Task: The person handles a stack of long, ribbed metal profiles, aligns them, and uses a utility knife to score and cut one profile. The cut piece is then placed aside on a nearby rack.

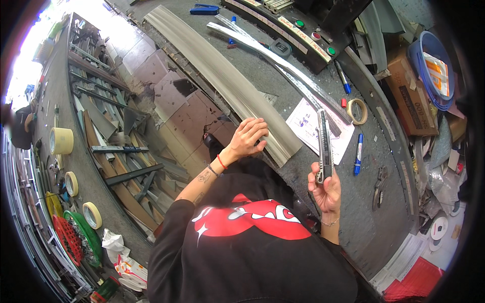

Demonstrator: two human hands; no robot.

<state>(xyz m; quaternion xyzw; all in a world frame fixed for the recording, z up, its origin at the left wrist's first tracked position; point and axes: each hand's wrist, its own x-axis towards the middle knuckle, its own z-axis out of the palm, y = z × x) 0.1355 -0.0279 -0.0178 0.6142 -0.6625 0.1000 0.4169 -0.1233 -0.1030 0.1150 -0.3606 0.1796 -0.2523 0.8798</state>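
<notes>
A long wood-grain strip (217, 70), grey-beige, lies slantwise along the near edge of the dark workbench. My left hand (247, 137) is at the strip's near end, its fingers curled on the edge. The undersides of those fingers are hidden. To the right, my right hand (326, 189) is closed around a box cutter (325, 144), which points up and away from me. Behind the cutter lies a white sheet of paper (298, 121) with handwriting. Thin silvery strips (273, 55) cross the bench and overlap the paper.
A roll of tape (357, 111), a blue marker (358, 154) and pliers (380, 188) lie at the right. Beyond is a machine panel with coloured buttons (316, 36). A tape measure (280, 48) rests by it. At left, a rack (113, 126) holds offcuts beside several tape rolls (61, 141).
</notes>
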